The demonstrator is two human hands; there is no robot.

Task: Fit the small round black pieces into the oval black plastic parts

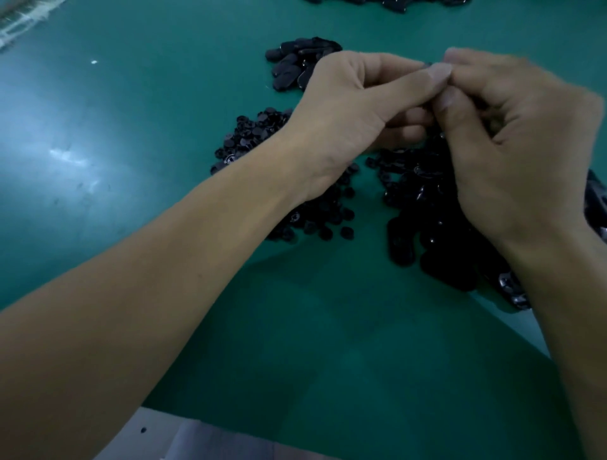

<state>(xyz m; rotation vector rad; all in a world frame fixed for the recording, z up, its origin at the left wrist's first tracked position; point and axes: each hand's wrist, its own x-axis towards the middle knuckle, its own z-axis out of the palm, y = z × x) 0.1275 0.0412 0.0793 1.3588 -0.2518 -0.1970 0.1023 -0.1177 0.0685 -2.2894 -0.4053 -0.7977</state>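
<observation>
My left hand (354, 108) and my right hand (512, 131) meet above the green table, fingertips pressed together on a small dark piece (427, 65) that my fingers almost wholly hide. I cannot tell whether it is an oval part, a round piece or both. A heap of small round black pieces (256, 134) lies under my left wrist. A heap of oval black plastic parts (427, 210) lies under my right hand. Another small heap of oval parts (295, 62) sits behind my left hand.
The green table mat (131, 131) stretches to the left and front. More black parts (394, 3) lie at the far top edge. A white table edge (157, 433) with a small hole shows at the bottom.
</observation>
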